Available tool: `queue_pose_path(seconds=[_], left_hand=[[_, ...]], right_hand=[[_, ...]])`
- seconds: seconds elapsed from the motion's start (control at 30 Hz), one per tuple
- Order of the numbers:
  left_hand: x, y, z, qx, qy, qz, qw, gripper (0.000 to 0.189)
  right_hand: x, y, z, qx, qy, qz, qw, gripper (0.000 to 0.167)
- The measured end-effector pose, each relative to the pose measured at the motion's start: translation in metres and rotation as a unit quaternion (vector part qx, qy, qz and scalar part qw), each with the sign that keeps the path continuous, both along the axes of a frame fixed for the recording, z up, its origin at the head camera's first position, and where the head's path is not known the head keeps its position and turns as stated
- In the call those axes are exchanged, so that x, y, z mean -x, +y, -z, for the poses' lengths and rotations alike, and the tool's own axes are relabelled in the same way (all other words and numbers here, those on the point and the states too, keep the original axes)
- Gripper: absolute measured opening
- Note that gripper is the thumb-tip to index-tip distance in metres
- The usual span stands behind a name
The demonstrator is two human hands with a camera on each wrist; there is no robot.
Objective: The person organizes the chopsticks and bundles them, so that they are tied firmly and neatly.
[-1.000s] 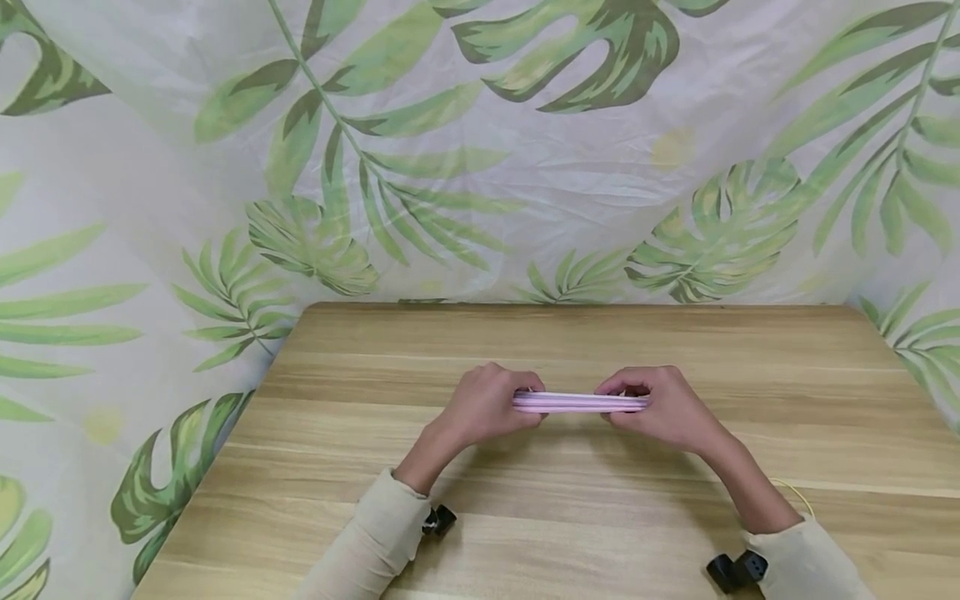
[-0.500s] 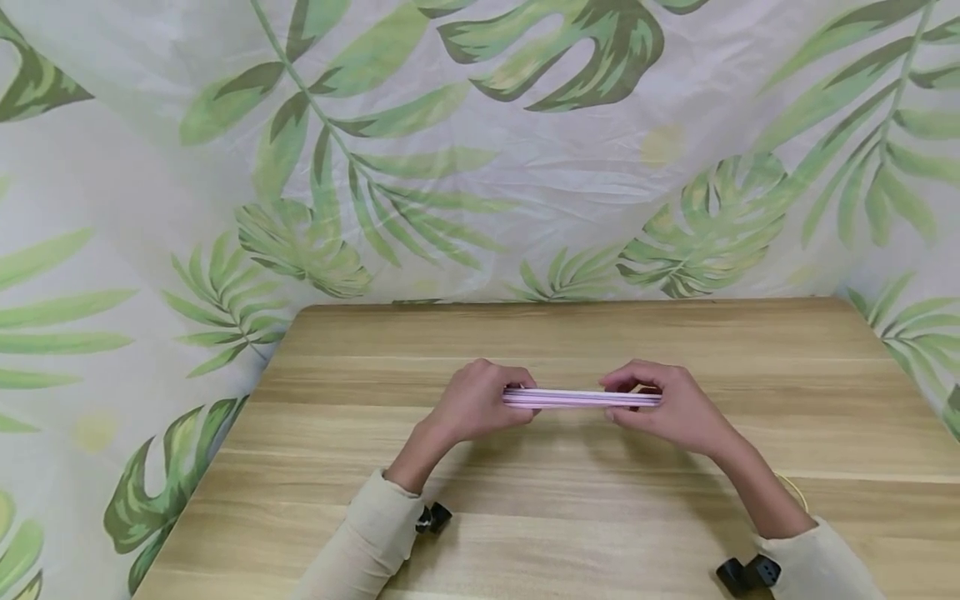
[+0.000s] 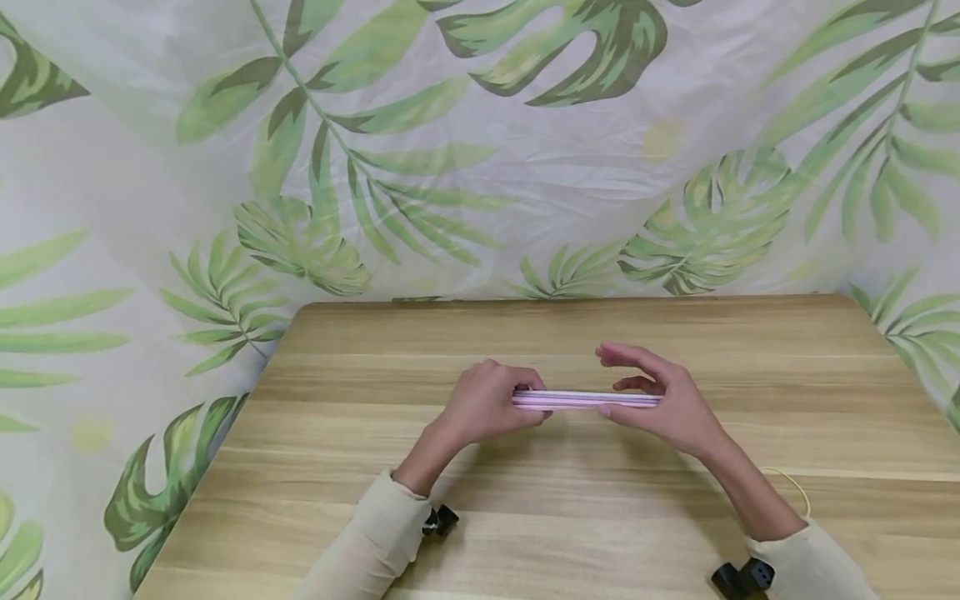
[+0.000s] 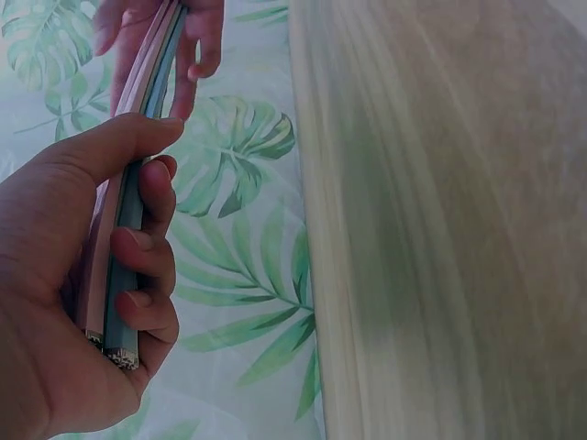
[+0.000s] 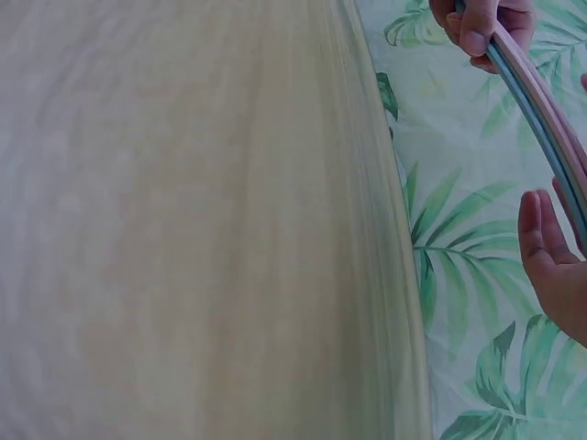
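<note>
A slim bundle of long thin strips (image 3: 573, 401) is held level above the table between both hands. From the head it looks lilac and white; in the left wrist view the bundle (image 4: 108, 247) shows pink and teal lengths side by side, with speckled ends. My left hand (image 3: 483, 406) grips its left end, thumb on one side and fingers curled round the other. At the opposite end, my right hand (image 3: 675, 417) has its thumb against the near edge and its fingers spread away. The right wrist view shows these fingers (image 5: 543, 229) fairly straight beside the strips.
A wood-grain table (image 3: 525, 517) lies beneath both hands. Behind it hangs a leaf-patterned cloth (image 3: 570, 183). Black wrist cameras sit at the left cuff (image 3: 441, 521) and the right cuff (image 3: 742, 577), and a thin yellow cord (image 3: 795, 483) loops by the right forearm.
The right hand's fingers have lifted and spread away from the strips, where they were curled near the thumb before. The left hand keeps its grip, with only slight shifts sideways.
</note>
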State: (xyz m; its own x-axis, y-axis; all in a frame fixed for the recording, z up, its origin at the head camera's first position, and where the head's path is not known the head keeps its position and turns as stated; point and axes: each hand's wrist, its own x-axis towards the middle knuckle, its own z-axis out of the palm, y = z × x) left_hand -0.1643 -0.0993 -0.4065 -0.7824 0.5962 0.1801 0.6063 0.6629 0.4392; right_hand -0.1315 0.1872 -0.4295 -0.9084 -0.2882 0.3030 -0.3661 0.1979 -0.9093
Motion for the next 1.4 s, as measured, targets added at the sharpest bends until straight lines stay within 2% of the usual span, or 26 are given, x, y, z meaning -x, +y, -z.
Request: queue_pose_path(seconds=[0.2, 0.37, 0.73, 0.87, 1.13, 1.27, 1.4], left_hand=[[0.002, -0.005, -0.002, -0.008, -0.017, 0.006, 0.9998, 0.008], [0.003, -0.011, -0.003, -0.025, -0.033, 0.006, 0.9991, 0.009], [0.001, -0.006, -0.006, -0.024, -0.028, 0.008, 0.9993, 0.008], [0.001, -0.006, -0.007, -0.023, -0.033, 0.011, 0.9991, 0.008], [0.002, -0.008, -0.008, -0.022, -0.051, 0.015, 0.9983, 0.009], [0.004, -0.008, -0.008, -0.016, -0.052, 0.022, 0.9983, 0.01], [0.004, -0.008, -0.009, -0.003, -0.042, 0.015, 0.999, 0.01]], right_hand=[[0.004, 0.006, 0.0, -0.03, 0.039, -0.035, 0.9981, 0.098], [0.003, 0.01, -0.003, -0.041, 0.065, -0.051, 0.9958, 0.108], [0.001, 0.002, -0.001, 0.028, 0.049, -0.064, 0.9963, 0.106], [0.001, 0.002, 0.0, 0.037, 0.042, -0.069, 0.9961, 0.105], [0.0, 0.015, 0.0, -0.027, 0.041, -0.064, 0.9968, 0.105], [-0.003, 0.034, -0.004, -0.041, 0.043, -0.059, 0.9965, 0.104], [-0.009, 0.06, -0.009, -0.063, 0.055, -0.04, 0.9957, 0.098]])
